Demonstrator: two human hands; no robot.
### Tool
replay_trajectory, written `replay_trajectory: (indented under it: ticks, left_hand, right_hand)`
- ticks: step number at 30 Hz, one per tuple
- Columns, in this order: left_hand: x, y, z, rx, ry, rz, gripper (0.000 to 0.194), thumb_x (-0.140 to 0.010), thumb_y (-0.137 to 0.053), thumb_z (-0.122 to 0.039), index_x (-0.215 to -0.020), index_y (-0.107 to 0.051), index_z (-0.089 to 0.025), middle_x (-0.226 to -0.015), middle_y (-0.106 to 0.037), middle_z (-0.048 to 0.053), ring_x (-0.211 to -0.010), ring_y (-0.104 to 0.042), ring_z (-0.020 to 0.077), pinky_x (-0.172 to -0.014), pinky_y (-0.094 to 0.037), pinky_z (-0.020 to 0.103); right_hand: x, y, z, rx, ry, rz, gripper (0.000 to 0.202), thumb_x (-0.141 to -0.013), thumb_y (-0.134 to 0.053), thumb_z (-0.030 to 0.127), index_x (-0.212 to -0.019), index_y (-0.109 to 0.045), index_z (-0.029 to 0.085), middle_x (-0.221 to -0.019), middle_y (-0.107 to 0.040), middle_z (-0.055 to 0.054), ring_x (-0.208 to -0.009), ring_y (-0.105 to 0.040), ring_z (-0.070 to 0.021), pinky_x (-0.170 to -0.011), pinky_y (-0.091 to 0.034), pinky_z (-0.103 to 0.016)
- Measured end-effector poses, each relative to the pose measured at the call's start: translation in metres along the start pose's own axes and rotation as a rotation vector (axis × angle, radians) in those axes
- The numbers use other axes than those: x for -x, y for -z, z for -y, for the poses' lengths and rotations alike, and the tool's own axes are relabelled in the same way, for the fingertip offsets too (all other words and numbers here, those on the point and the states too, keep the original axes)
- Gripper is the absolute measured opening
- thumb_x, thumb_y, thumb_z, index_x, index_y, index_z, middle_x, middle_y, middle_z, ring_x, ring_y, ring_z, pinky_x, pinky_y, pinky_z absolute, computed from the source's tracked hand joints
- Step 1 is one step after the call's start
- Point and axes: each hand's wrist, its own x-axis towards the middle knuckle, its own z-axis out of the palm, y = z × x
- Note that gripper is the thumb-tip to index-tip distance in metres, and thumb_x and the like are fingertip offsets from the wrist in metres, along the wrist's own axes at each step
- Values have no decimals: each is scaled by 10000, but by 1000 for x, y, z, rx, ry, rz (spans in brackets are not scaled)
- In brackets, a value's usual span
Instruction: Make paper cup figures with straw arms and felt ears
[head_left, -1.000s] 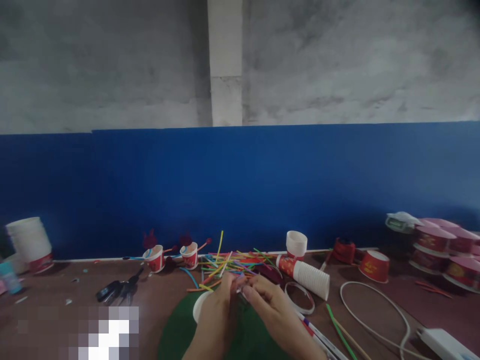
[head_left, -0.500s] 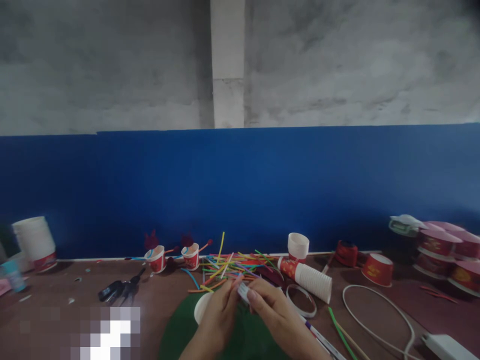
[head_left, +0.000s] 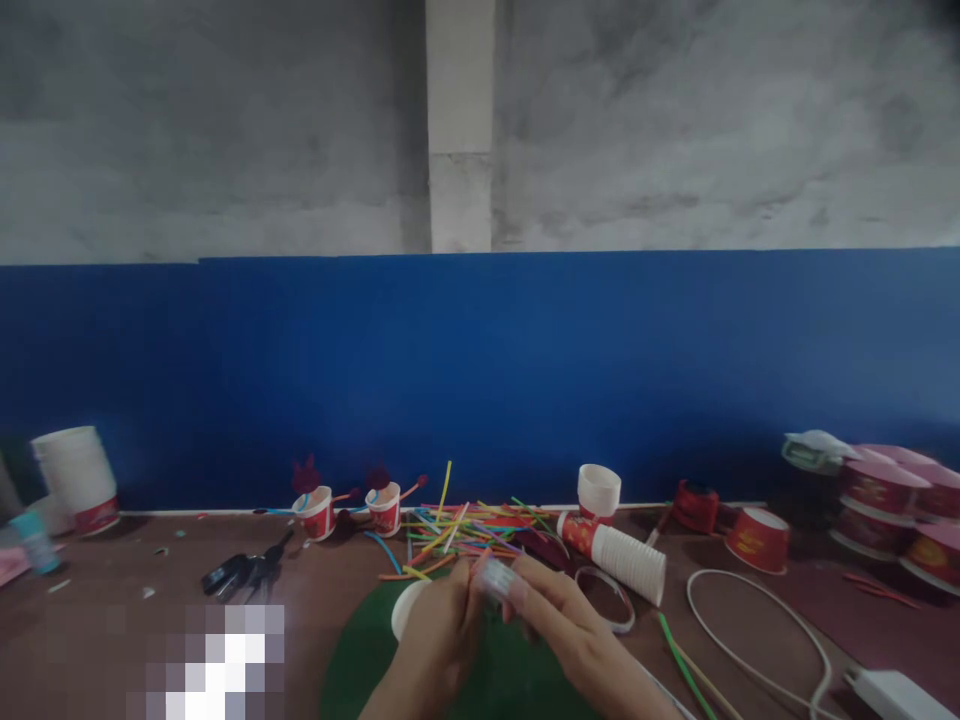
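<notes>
Low in the middle, my left hand [head_left: 442, 620] is closed, its fingertips on a thin orange-red strip [head_left: 481, 562]. Beside it, my right hand [head_left: 559, 615] pinches a small whitish, see-through object [head_left: 496, 578], blurred, held against the left fingertips. Both hands are over a green round mat [head_left: 360, 650]. A white round piece [head_left: 406, 608] shows partly behind my left wrist. Just beyond the hands lies a heap of coloured sticks [head_left: 457, 530].
Two red cups [head_left: 316, 515] with sticks stand at the back left, near black tools [head_left: 244, 575]. Toward the right lie a stack of paper cups [head_left: 630, 562], a white cable [head_left: 780, 590] and a red tub [head_left: 759, 540]. Stacked red tubs [head_left: 877, 500] stand far right.
The whitish object in my right hand has tilted flatter and is more blurred. My right hand has shifted slightly right. The whole view has moved a little.
</notes>
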Motion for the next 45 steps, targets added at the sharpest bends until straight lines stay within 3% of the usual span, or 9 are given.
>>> replay_trajectory:
  ticks: [3,9,12,18,32,36,38,41,45]
  left_hand:
    - [-1,1,0,73,-24,4,417,-913,-255,-443,-860,-577,-183,-733,-630,51,-668,-554,186,-614,-380,262]
    - [-6,-13,7,527,-8,-19,496,-876,-311,-561,-757,-569,-155,-672,-524,-1,-621,-450,134,-588,-364,227]
    - [-7,-14,6,619,3,-11,494,-865,-345,-567,-791,-604,-152,-689,-533,-5,-628,-449,130,-594,-376,218]
    - [-1,-3,-8,557,-72,6,502,-890,-313,-523,-963,-656,-164,-900,-661,60,-860,-561,189,-804,-435,251]
    - [6,5,-4,548,198,-105,465,-773,-491,-506,-1039,-681,-176,-1138,-658,90,-1124,-541,258,-998,-382,350]
    - [2,-2,0,535,118,-134,492,-809,-425,-516,-1053,-663,-161,-1127,-655,101,-1056,-571,243,-932,-424,339]
    - [1,-3,0,500,62,-114,490,-842,-373,-520,-996,-665,-158,-1009,-680,92,-938,-602,223,-842,-453,312]
    - [1,-2,-3,316,-10,-103,445,-878,-325,-489,-887,-642,-177,-791,-664,58,-745,-596,197,-690,-430,273]
    - [4,0,-6,36,-27,-76,374,-910,-251,-406,-900,-567,-205,-694,-627,47,-635,-582,199,-582,-352,258]
  right_hand:
    - [-1,3,4,52,41,49,363,-898,-434,457,-692,-547,181,-703,-476,16,-680,-437,-130,-656,-386,-240]
    - [-5,13,-3,99,89,143,334,-899,-447,443,-758,-582,172,-790,-523,-5,-776,-482,-150,-720,-400,-263]
    - [-5,17,-6,129,82,157,332,-905,-436,437,-760,-578,174,-788,-517,-4,-765,-474,-149,-712,-409,-269]
    - [-2,21,5,204,95,154,334,-905,-427,446,-798,-607,187,-807,-523,-3,-762,-465,-145,-726,-421,-273]
    - [-3,28,-5,152,87,206,325,-882,-460,476,-824,-593,185,-854,-527,-11,-802,-487,-155,-734,-423,-288]
    - [0,30,2,121,121,242,285,-891,-462,444,-817,-583,196,-869,-517,-8,-816,-486,-155,-756,-428,-292]
    - [3,29,9,143,108,238,271,-904,-444,428,-853,-590,205,-885,-521,-11,-832,-486,-156,-776,-432,-294]
    - [10,26,18,182,87,202,280,-911,-429,430,-878,-601,212,-902,-542,-15,-856,-489,-160,-814,-435,-296]
    - [14,18,22,189,138,161,325,-882,-457,486,-859,-626,209,-876,-568,-18,-829,-503,-165,-792,-442,-288]
